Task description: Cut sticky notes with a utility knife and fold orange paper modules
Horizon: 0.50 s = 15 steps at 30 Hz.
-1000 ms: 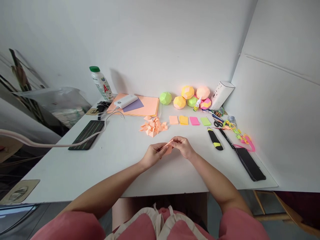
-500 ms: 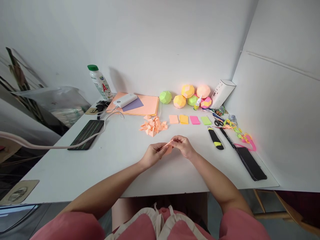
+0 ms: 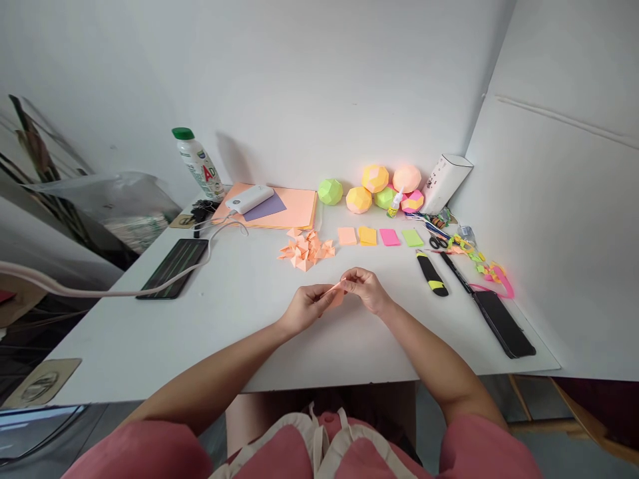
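Between both hands, above the front middle of the table, is a small piece of peach paper [image 3: 338, 299], partly folded. My left hand [image 3: 308, 307] pinches its left side between thumb and fingers. With thumb and fingertips, my right hand [image 3: 365, 290] grips its upper right corner. The fingers hide much of the paper. Just beyond lies a loose heap of folded peach paper pieces [image 3: 306, 250]. To the right of the heap is a row of square paper stacks: peach [image 3: 347, 236], orange [image 3: 368, 236], pink [image 3: 389, 237] and green [image 3: 413, 238].
Faceted paper balls [image 3: 375, 179] and a glue bottle [image 3: 395, 203] stand by the wall. A utility knife [image 3: 432, 273], scissors [image 3: 438, 243] and a black case [image 3: 503, 324] lie right. Left are a phone [image 3: 172, 268], a cable, a power bank [image 3: 250, 199] and a bottle [image 3: 198, 165].
Both hands keep nearly the same hold on the peach paper; the right hand has shifted very slightly. The camera view has moved a little.
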### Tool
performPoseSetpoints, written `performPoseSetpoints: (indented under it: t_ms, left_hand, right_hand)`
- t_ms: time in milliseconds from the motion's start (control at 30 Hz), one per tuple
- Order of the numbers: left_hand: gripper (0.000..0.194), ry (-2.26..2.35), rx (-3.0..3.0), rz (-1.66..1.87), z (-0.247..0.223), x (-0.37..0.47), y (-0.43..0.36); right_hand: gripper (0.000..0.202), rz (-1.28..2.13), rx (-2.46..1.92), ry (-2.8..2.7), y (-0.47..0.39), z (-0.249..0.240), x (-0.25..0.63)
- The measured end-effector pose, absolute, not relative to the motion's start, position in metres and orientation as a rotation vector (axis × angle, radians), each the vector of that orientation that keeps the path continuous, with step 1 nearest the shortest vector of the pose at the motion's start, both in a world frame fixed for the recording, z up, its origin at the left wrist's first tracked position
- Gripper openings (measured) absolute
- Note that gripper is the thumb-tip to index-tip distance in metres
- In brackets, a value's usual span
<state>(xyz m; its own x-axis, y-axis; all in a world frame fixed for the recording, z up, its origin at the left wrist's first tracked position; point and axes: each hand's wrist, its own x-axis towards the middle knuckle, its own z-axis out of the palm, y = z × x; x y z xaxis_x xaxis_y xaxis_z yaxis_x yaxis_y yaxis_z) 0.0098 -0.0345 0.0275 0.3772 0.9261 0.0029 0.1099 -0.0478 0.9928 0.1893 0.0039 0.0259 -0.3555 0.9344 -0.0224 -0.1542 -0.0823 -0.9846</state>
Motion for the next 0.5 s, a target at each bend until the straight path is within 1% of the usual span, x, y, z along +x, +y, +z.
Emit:
performPoseSetpoints:
  t_ms: [500]
  left_hand:
    - [0.041, 1.035, 1.377, 0.874, 0.03, 0.0099, -0.034]
  right_hand:
    - [0.019, 1.557, -0.947, -1.322, 0.0045, 0.0261, 0.1904]
